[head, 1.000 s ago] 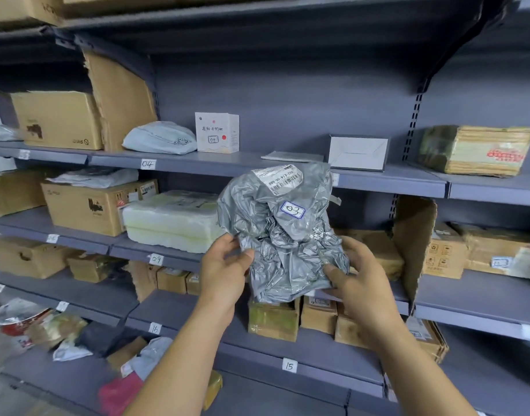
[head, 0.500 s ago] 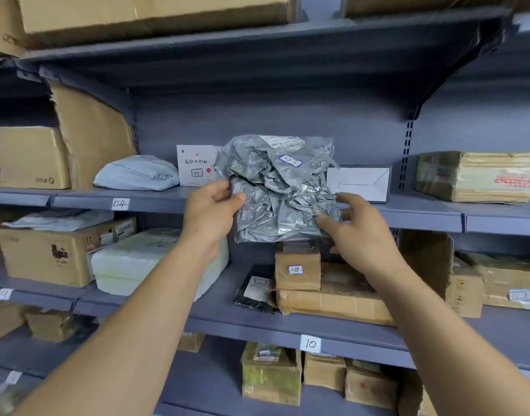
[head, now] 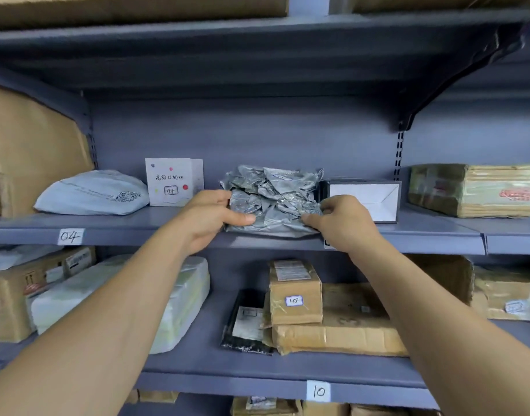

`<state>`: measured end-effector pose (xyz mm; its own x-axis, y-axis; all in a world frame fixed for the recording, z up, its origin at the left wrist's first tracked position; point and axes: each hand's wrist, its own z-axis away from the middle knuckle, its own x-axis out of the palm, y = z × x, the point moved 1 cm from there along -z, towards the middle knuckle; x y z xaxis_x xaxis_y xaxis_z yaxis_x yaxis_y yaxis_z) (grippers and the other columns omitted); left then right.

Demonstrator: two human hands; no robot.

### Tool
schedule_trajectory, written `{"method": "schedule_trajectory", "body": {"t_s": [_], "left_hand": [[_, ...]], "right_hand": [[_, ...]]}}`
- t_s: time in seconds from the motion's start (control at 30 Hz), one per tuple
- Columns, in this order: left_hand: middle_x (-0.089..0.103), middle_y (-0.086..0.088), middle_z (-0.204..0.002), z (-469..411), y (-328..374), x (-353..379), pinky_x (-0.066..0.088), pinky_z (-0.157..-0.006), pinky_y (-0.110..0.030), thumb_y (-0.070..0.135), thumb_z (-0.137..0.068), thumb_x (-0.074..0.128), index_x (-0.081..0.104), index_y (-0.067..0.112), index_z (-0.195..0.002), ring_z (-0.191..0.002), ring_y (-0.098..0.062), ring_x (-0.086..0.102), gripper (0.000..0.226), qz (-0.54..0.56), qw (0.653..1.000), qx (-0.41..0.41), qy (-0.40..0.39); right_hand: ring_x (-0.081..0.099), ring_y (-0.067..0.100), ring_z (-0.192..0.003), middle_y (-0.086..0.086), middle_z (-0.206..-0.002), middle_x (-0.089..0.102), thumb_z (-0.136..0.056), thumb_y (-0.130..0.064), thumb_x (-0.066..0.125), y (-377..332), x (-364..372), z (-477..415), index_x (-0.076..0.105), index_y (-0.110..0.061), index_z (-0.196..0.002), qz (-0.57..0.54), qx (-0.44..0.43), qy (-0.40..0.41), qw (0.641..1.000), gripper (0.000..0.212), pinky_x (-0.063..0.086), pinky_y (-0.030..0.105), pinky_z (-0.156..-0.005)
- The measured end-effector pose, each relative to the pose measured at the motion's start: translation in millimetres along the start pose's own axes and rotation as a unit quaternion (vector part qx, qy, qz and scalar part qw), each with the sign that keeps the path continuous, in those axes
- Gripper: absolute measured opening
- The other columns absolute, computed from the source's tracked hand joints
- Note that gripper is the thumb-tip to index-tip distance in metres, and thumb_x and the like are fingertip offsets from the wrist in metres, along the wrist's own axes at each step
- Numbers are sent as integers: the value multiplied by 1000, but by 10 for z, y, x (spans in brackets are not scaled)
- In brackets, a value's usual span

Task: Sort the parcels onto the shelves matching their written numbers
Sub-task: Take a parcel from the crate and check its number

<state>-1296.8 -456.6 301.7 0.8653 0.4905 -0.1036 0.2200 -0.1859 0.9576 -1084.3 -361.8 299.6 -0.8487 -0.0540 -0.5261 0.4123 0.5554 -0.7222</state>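
The crumpled grey parcel (head: 272,199) now lies on the shelf (head: 137,226) at its front edge, between the white box marked 04 (head: 173,181) and the white-faced box (head: 365,199), close against the latter. Half a second ago it was held in the air before this shelf, and a second ago lower still. The left hand (head: 206,217) grips its left end, thumb across the front. The right hand (head: 341,223) pinches its lower right corner. The edge tag (head: 70,236) to the left reads 04.
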Motion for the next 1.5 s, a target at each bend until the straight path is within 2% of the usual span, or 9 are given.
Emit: {"method": "schedule_trajectory", "body": {"t_s": [0.13, 0.2, 0.3, 0.5, 0.6, 0.77, 0.9, 1.23, 1.5], "left_hand": [[49, -9, -147, -234, -9, -84, 31, -117, -34, -2, -57, 91, 45, -3, -142, -135, -16, 46, 98, -41, 999, 0, -21], [38, -13, -155, -340, 7, -98, 28, -119, -35, -2, -61, 88, 35, -5, -148, -143, -19, 35, 102, -71, 997, 9, -16], [40, -14, -154, -510, 18, -100, 31, -111, -27, 3, -66, 89, 37, -4, -148, -141, -22, 38, 98, -118, 993, 23, -7], [44, -11, -152, -741, -17, -34, 34, -111, -30, 13, -65, 92, 40, -1, -147, -139, -23, 43, 99, -168, 985, 28, 2], [48, -11, -149, -787, -96, 17, 37, -114, -38, 24, -64, 93, 42, 3, -147, -135, -24, 48, 99, -208, 978, 31, 7], [67, -6, -118, -763, -97, 114, 44, -87, -27, 41, -71, 88, 69, 15, -118, -104, -23, 61, 57, -396, 913, 74, 62], [70, -2, -91, -642, -73, 189, 48, -73, -30, 43, -83, 77, 75, 16, -86, -92, -26, 62, 27, -445, 886, 84, 98], [65, -8, -124, -235, -142, 198, 51, -94, -42, 33, -95, 60, 64, 19, -127, -119, -32, 57, 35, -467, 868, 127, 110], [64, 1, -123, 170, -311, 272, 49, -92, -38, 25, -97, 56, 69, 20, -118, -116, -24, 55, 25, -407, 875, 239, 106]], "right_hand": [[65, 33, -98, 20, -96, 73, -89, -34, 74, -43, 103, -145, 61, 4, -121, 20, 9, 23, 1000, 51, 51, 42, -89], [62, 28, -102, 10, -104, 72, -90, -33, 72, -68, 153, -220, 59, -8, -128, 39, 5, 34, 999, 47, 48, 38, -91], [55, 29, -122, 8, -126, 65, -92, -30, 69, -88, 232, -327, 56, -13, -136, 54, 0, 44, 998, 48, 43, 34, -97], [59, 27, -113, 6, -112, 69, -94, -10, 56, -28, 326, -426, 61, -12, -132, 77, -13, 43, 996, 38, 36, 20, -81], [57, 26, -119, 8, -126, 66, -97, -9, 53, -23, 313, -403, 60, -12, -134, 92, -22, 25, 995, 38, 36, 18, -86], [55, 27, -123, 8, -135, 62, -101, -14, 50, -30, 331, -325, 59, -13, -136, 139, -47, -19, 989, 36, 37, 22, -91], [56, 29, -119, 10, -132, 64, -102, -12, 48, -38, 319, -276, 61, -11, -132, 149, -56, -37, 987, 33, 42, 26, -92], [53, 24, -126, 5, -137, 61, -102, -16, 50, 37, 253, 18, 60, -15, -135, 139, -65, 15, 988, 35, 34, 17, -89], [45, 24, -131, 6, -139, 56, -101, -19, 53, 213, 216, 424, 57, -14, -138, 167, -57, 85, 981, 37, 37, 33, -105]]}}
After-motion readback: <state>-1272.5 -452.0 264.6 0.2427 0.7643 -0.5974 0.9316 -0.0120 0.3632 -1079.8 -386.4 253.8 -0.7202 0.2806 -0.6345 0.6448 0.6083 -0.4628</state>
